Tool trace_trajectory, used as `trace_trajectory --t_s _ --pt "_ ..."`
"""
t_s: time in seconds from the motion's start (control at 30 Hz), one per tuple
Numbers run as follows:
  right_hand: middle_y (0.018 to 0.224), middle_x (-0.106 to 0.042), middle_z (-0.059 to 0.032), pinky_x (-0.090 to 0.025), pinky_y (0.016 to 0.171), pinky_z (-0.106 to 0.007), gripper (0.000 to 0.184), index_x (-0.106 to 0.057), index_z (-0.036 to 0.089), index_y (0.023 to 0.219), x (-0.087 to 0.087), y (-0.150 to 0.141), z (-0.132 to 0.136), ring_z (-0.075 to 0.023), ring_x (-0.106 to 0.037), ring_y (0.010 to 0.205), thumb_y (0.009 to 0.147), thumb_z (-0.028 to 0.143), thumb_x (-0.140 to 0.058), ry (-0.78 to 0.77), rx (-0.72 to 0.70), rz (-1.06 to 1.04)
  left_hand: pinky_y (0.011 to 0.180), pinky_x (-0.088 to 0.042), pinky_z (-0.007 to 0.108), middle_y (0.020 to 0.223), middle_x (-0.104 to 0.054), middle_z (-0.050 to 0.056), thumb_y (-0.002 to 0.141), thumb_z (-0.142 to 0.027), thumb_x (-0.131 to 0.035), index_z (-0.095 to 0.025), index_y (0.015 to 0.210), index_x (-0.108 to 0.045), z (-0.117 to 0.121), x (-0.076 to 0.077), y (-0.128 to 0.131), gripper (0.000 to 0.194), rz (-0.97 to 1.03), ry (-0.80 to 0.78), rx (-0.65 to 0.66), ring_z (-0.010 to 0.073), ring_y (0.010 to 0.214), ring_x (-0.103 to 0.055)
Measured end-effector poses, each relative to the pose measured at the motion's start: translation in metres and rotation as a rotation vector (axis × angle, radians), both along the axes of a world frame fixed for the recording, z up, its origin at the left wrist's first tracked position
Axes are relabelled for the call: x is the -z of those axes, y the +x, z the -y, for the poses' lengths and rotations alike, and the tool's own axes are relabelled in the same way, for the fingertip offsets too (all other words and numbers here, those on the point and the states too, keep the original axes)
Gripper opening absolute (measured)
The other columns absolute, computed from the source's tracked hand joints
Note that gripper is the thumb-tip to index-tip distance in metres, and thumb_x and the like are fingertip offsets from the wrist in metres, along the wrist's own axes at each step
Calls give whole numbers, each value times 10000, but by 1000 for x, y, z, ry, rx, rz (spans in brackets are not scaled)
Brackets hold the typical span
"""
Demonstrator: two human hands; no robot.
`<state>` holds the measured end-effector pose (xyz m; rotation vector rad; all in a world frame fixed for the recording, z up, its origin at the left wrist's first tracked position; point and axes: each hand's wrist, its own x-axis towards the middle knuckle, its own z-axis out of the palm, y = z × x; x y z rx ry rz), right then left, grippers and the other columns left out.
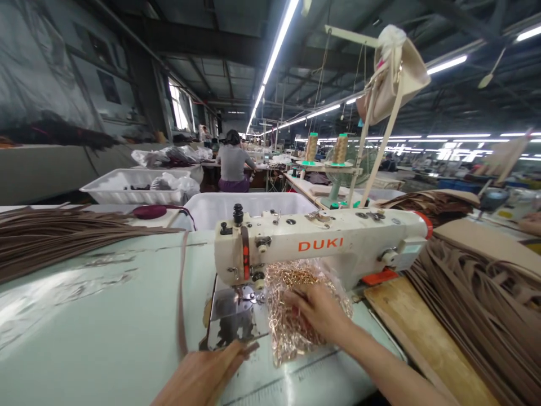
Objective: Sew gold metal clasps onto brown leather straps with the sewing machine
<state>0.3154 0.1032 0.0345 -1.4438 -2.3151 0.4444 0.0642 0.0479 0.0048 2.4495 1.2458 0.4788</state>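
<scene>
Your left hand [207, 369] pinches the tip of a brown strip [252, 348] near the metal plate [226, 318]; beside the plate, under the sewing machine [316, 242], lies a clear bag [291, 338] of gold-coloured fittings [276, 299]. Your right hand [323, 312] is among them, fingers bent; whether they grasp any, I cannot tell.

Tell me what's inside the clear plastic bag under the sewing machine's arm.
The bag holds a heap of small, shiny gold-coloured pieces. The right hand covers part of the heap, and whatever lies beneath the top layer is hidden.
</scene>
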Motion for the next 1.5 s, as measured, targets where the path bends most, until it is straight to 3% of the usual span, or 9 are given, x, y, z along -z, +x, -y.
trace_trajectory --t_s 0.1,0.23,0.37,0.53,0.67,1.03,1.17,1.27,1.5 --pt "922 -656 -74 -407 751 -249 164 -623 158 848 -3 23 -44 -184 -605 874 914 205 -480 111 -28 122 543 -411 251 639 -612 -5 975 -318 -197 -224 1016 -504 -12 -5 -4 324 -47 -61 -59 199 599 -627" --pt "967 -658 -16 -396 789 -229 102 -649 215 912 0 24 -69 -165 -596 903 868 187 -562 74 -222 219 592 -402 238 705 -608 -2 982 -336 -198 -224 883 -488 -20 -8 5 327 58 -165 -75 169 646 -611" --pt "1010 -646 -47 -401 767 -264 123 -619 197 972 2 19 -65 -195 -592 892 866 200 -556 94 -243 310 662 -433 239 756 -632 -2 983 -373 -201 -238 909 -533 -24 -3 11 367 136 -276 -109 163 685 -621" --pt "965 -646 -65 -406 745 -270 134 -607 180 954 6 21 -60 -205 -593 880 864 216 -515 101 -200 397 701 -433 255 815 -664 3 968 -353 -221 -245 967 -547 -23 2 11 344 117 -230 -125 190 789 -636" --pt "1012 -614 -98 -399 773 -301 165 -598 158 952 9 20 -57 -228 -583 905 820 193 -505 128 -127 436 570 -430 220 591 -583 -29 969 -384 -183 -248 949 -560 -19 -3 11 402 137 -236 -141 163 564 -602" --pt "822 -661 -45 -378 684 -249 81 -626 174 785 12 21 -66 -186 -604 796 812 207 -558 111 -13 381 520 -453 192 636 -604 -12 965 -431 -217 -231 919 -551 -18 9 14 393 307 -204 -121 141 520 -582" --pt "953 -641 -86 -371 731 -271 131 -613 159 915 5 28 -56 -213 -587 898 864 183 -495 160 70 353 544 -462 191 796 -662 -1 971 -428 -232 -222 894 -524 -15 2 15 366 382 -268 -117 127 560 -590" --pt "1009 -618 -84 -363 745 -281 207 -540 168 1082 -2 23 -33 -213 -568 930 892 170 -458 195 95 292 581 -444 201 741 -648 -10 983 -402 -238 -220 881 -510 -11 -5 16 343 361 -261 -127 135 597 -592" --pt "766 -590 11 -358 637 -247 191 -531 215 902 0 -39 32 -148 -550 699 972 242 -356 32 -78 -200 665 -390 242 778 -627 -11 992 -336 -275 -234 940 -497 -6 0 18 250 258 -81 -173 164 718 -613"
